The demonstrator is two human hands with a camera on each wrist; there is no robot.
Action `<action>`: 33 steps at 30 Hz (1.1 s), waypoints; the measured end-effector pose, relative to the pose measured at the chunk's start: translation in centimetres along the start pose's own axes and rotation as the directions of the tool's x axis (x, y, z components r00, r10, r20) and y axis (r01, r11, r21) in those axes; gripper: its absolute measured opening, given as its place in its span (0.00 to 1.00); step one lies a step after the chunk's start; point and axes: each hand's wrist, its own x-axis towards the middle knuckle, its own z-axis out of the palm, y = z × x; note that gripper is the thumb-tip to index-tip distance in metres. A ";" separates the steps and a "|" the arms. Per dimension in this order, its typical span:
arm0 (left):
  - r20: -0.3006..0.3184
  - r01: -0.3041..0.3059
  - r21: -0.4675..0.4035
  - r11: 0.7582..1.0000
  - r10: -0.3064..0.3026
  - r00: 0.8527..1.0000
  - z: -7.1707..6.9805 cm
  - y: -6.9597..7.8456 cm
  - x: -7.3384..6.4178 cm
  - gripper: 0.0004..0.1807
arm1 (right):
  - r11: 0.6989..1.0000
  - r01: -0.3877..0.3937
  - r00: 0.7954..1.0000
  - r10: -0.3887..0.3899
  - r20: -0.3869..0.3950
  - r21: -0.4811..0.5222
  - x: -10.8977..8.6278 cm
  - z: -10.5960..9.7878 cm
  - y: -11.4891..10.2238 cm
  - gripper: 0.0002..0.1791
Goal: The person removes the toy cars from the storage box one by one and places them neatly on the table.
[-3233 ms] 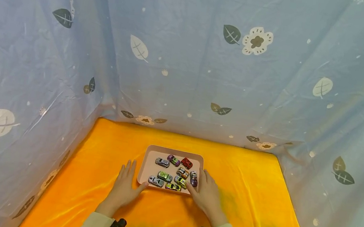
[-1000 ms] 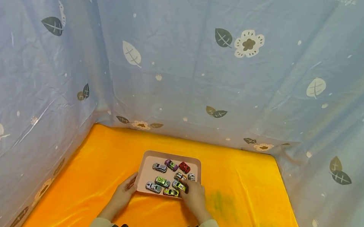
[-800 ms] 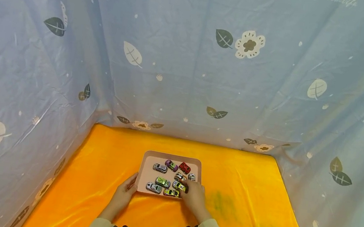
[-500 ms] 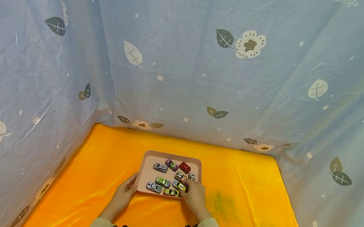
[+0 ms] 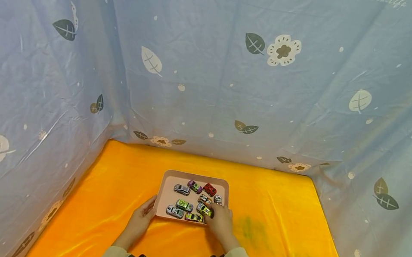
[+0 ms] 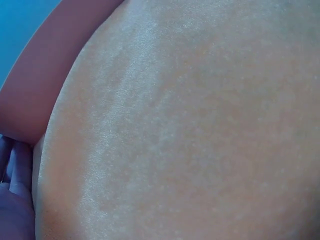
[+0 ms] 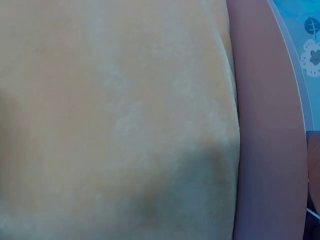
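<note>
A pale pink tray lies on the yellow cloth with several small toy cars in it. At its near left corner my left hand grips the edge, thumb by the rim; the left wrist view shows fingers against the outer wall. My right hand reaches over the near right side and pinches the right end of a yellow-green toy car. Around that car are an orange-white car, a yellow car and a green car. A white-black car is partly hidden behind the right hand.
Farther back in the tray sit a silver car, a purple-green car and a red car; a grey car is near the left front. Yellow cloth surrounds the tray, with blue patterned curtains behind and beside.
Since the oldest frame, the left hand has taken hold of the tray's corner and the right hand has moved onto the yellow-green toy car. In the last half second that car has turned slightly.
</note>
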 end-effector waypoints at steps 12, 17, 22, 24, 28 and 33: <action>-0.004 -0.009 0.000 1.000 0.009 1.000 0.1 -0.1 0.0 0.28 | 0.970 0.000 0.997 0.019 -0.075 0.242 -0.8 -1.6 0.5 0.17; -0.007 -0.018 0.017 1.000 0.018 1.000 0.1 -0.2 0.0 0.27 | 0.927 -0.056 0.978 0.126 -0.167 0.370 -0.8 -2.7 0.9 0.18; -0.002 -0.029 0.012 1.000 0.029 1.000 0.1 -0.2 0.0 0.27 | 0.878 -0.144 0.924 0.285 -0.254 0.457 -0.4 -3.8 2.1 0.17; 0.000 -0.020 0.004 1.000 0.020 1.000 0.1 -0.1 0.0 0.27 | 0.863 -0.182 0.903 0.336 -0.268 0.471 -0.2 -4.1 2.8 0.17; 0.004 0.000 -0.013 1.000 0.000 1.000 0.0 0.1 -0.1 0.27 | 0.823 -0.263 0.869 0.429 -0.247 0.504 0.0 -4.3 4.3 0.17; 0.006 -0.001 -0.021 1.000 0.001 1.000 0.0 0.0 -0.1 0.27 | 0.784 -0.367 0.837 0.513 -0.190 0.500 0.1 -4.0 6.1 0.19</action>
